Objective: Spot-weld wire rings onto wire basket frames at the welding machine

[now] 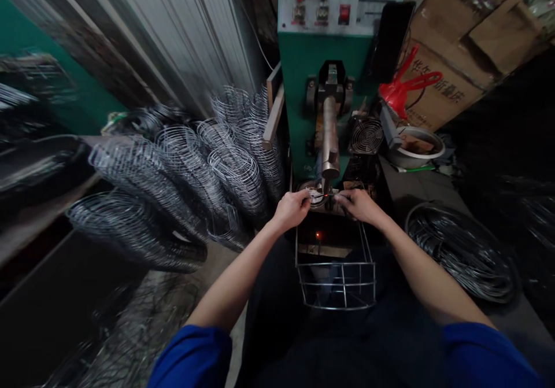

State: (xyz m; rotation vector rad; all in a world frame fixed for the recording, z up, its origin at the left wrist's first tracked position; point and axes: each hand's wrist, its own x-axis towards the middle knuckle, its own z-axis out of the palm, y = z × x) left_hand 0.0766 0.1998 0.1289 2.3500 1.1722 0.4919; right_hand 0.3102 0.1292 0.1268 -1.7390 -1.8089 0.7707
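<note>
A wire basket frame (336,272) of thin metal rods hangs in front of me, its top end under the electrode arm (329,139) of a green welding machine (303,70). My left hand (292,209) is closed on the frame's left top, next to a small round wire piece (315,194). My right hand (358,204) is closed on the frame's right top. An orange spark (318,236) glows just below the two hands.
Stacks of finished round wire guards (182,174) lean at the left. Dark wire coils (462,249) lie on the bench at right. A small fan (366,136), a white bowl (414,148), a red bag (403,87) and cardboard boxes (468,35) stand behind.
</note>
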